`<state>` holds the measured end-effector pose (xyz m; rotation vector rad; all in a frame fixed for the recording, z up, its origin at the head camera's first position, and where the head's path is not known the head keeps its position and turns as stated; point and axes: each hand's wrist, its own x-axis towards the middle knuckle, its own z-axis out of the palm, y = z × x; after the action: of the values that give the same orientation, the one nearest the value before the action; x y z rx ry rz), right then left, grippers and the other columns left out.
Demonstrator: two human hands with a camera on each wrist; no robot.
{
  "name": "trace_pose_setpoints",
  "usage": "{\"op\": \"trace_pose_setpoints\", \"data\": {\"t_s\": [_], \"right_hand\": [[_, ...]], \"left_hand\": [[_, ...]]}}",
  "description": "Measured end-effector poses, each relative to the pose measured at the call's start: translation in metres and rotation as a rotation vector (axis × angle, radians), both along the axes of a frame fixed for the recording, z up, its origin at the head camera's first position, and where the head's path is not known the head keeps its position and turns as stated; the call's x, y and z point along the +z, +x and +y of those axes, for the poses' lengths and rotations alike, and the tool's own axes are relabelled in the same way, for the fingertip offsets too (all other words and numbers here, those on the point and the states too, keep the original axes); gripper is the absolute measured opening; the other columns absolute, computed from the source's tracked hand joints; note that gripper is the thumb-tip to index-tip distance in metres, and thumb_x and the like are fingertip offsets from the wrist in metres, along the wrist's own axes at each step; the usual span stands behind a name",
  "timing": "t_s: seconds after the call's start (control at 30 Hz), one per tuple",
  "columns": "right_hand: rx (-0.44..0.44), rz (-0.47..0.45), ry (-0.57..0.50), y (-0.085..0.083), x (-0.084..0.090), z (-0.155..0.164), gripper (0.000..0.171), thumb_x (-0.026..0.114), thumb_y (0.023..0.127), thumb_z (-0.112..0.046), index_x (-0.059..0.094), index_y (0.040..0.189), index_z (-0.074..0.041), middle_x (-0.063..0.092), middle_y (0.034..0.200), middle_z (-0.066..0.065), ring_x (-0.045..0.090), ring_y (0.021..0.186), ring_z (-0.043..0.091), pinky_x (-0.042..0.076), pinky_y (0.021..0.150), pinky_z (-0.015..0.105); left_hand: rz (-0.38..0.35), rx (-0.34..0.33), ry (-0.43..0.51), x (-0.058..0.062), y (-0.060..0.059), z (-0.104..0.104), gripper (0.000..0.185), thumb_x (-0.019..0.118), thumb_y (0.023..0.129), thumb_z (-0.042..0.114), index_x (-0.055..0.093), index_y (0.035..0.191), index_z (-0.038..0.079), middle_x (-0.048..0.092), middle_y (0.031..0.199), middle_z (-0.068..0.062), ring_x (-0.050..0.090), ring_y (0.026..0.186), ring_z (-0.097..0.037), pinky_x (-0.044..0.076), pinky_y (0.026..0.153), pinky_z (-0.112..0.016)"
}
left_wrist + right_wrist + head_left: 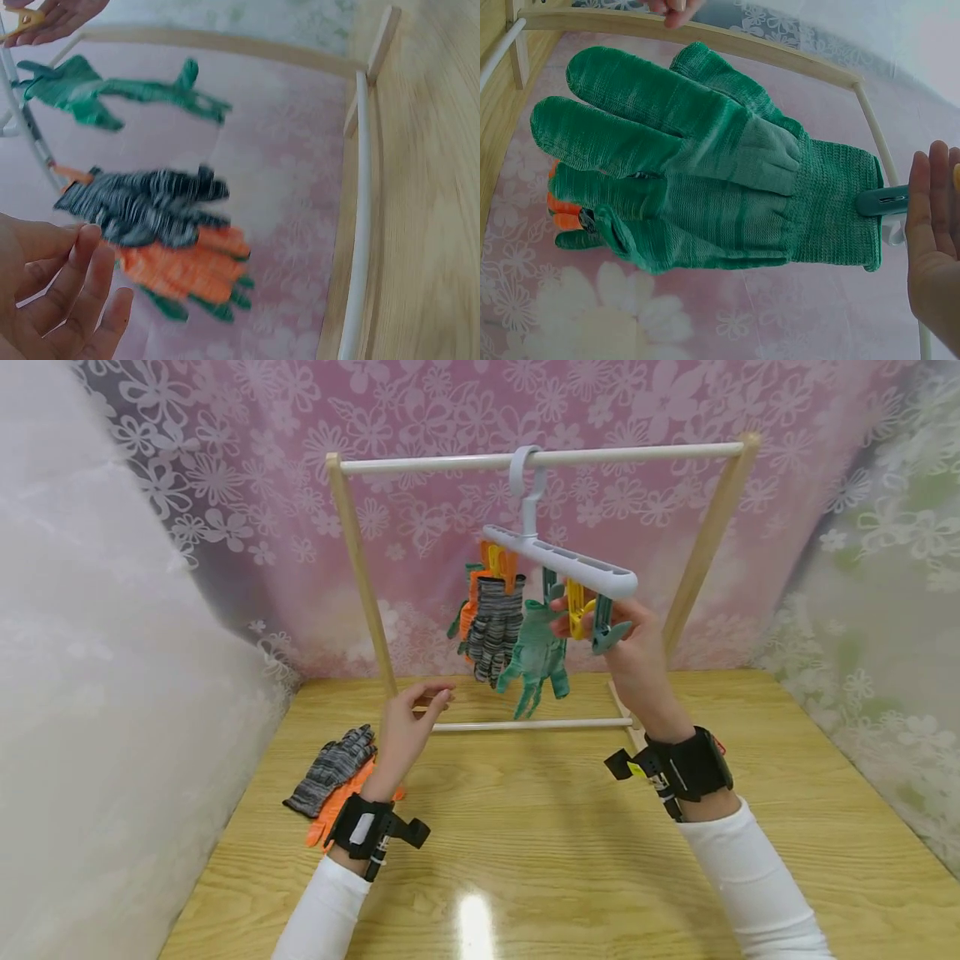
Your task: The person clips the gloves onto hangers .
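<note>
A white clip hanger [577, 567] hangs from a rod. A green glove [538, 647] dangles from one of its dark green clips [883, 201]. My right hand [641, 656] is behind the hanger's near end, its fingers fairly straight beside a yellow clip [576, 610] and another dark green clip [603, 627]. At the hanger's far end, orange clips [508, 564] hold a grey striped glove [495, 631], with orange gloves [187, 270] and green fingertips behind it. My left hand [408, 722], loosely curled and holding nothing, hovers left of these gloves, thumb near the index finger.
The hanger hooks over the white top rod [645, 454] of a wooden frame [362, 568]. A lower rod [532, 725] runs close over the wooden table [525, 843]. A grey glove [333, 772] and an orange glove [339, 808] lie at left, near my left wrist.
</note>
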<state>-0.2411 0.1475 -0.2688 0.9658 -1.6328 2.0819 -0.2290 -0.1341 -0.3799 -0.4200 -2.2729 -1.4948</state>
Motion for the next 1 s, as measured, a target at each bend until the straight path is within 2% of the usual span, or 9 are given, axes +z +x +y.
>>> {"op": "trace_pose_setpoints", "data": {"t_s": [0.27,0.37,0.43,0.5,0.63,0.7,0.77,0.87,1.0], "right_hand": [[0.050,-0.004,-0.064,0.001,-0.001,0.001,0.058,0.077,0.088,-0.037,0.064,0.133,-0.002,0.074,0.103,0.012,0.072,0.088,0.022,0.060,0.084,0.036],[0.057,-0.003,-0.067,0.001,-0.001,0.001,0.060,0.077,0.088,-0.038,0.063,0.134,0.000,0.073,0.103,0.013,0.072,0.087,0.022,0.060,0.084,0.037],[0.057,-0.007,-0.069,0.000,-0.002,0.001,0.059,0.077,0.088,-0.038,0.064,0.132,-0.001,0.073,0.104,0.013,0.072,0.085,0.022,0.060,0.084,0.037],[0.069,-0.011,-0.090,0.000,-0.002,0.000,0.052,0.077,0.089,-0.036,0.067,0.125,0.000,0.073,0.103,0.015,0.072,0.088,0.023,0.060,0.083,0.037],[0.080,-0.023,-0.131,0.000,-0.003,0.000,0.044,0.078,0.088,-0.033,0.070,0.117,-0.001,0.073,0.103,0.016,0.071,0.089,0.025,0.060,0.083,0.038],[0.079,-0.025,-0.141,0.000,-0.005,0.000,0.046,0.079,0.088,-0.031,0.069,0.121,0.000,0.073,0.103,0.017,0.071,0.090,0.026,0.060,0.083,0.038],[0.063,-0.028,-0.131,0.000,-0.006,0.000,0.052,0.079,0.088,-0.031,0.067,0.128,0.000,0.073,0.104,0.016,0.071,0.088,0.024,0.060,0.083,0.037],[0.056,-0.030,-0.126,-0.001,-0.007,0.000,0.056,0.079,0.089,-0.031,0.064,0.132,0.001,0.072,0.106,0.016,0.070,0.088,0.024,0.060,0.084,0.037],[0.053,-0.031,-0.135,-0.003,-0.008,0.000,0.055,0.080,0.087,-0.033,0.066,0.129,0.000,0.072,0.106,0.015,0.071,0.084,0.022,0.060,0.083,0.037]], "left_hand": [[0.067,0.140,-0.396,-0.008,0.029,-0.054,0.020,0.067,0.100,0.019,0.075,0.116,0.011,0.074,0.107,-0.008,0.071,0.094,-0.026,0.060,0.076,-0.042],[0.050,0.155,-0.514,-0.014,0.037,-0.069,0.020,0.069,0.099,0.017,0.075,0.117,0.011,0.073,0.106,-0.010,0.069,0.081,-0.023,0.055,0.062,-0.035],[-0.002,0.139,-0.588,-0.021,0.042,-0.077,0.024,0.069,0.098,0.015,0.073,0.121,0.009,0.072,0.105,-0.012,0.066,0.073,-0.024,0.047,0.054,-0.032],[-0.080,0.099,-0.649,-0.028,0.047,-0.083,0.029,0.069,0.098,0.014,0.070,0.126,0.006,0.071,0.111,-0.017,0.067,0.076,-0.029,0.046,0.054,-0.035],[-0.216,-0.003,-0.747,-0.042,0.056,-0.093,0.039,0.067,0.099,0.012,0.062,0.136,-0.001,0.061,0.132,-0.027,0.065,0.106,-0.043,0.056,0.073,-0.047],[-0.254,-0.037,-0.774,-0.050,0.060,-0.097,0.043,0.066,0.098,0.009,0.058,0.139,-0.003,0.055,0.139,-0.031,0.067,0.099,-0.040,0.054,0.068,-0.041],[-0.247,-0.055,-0.808,-0.058,0.063,-0.099,0.046,0.067,0.096,0.004,0.056,0.140,-0.006,0.054,0.140,-0.032,0.068,0.081,-0.032,0.048,0.059,-0.031],[-0.178,-0.057,-0.863,-0.069,0.065,-0.102,0.048,0.072,0.091,-0.002,0.058,0.137,-0.006,0.064,0.127,-0.029,0.053,0.054,-0.017,0.030,0.049,-0.023],[-0.061,-0.035,-0.934,-0.077,0.065,-0.102,0.047,0.078,0.086,0.001,0.065,0.131,-0.003,0.070,0.114,-0.021,0.058,0.060,-0.018,0.040,0.051,-0.024]]}}
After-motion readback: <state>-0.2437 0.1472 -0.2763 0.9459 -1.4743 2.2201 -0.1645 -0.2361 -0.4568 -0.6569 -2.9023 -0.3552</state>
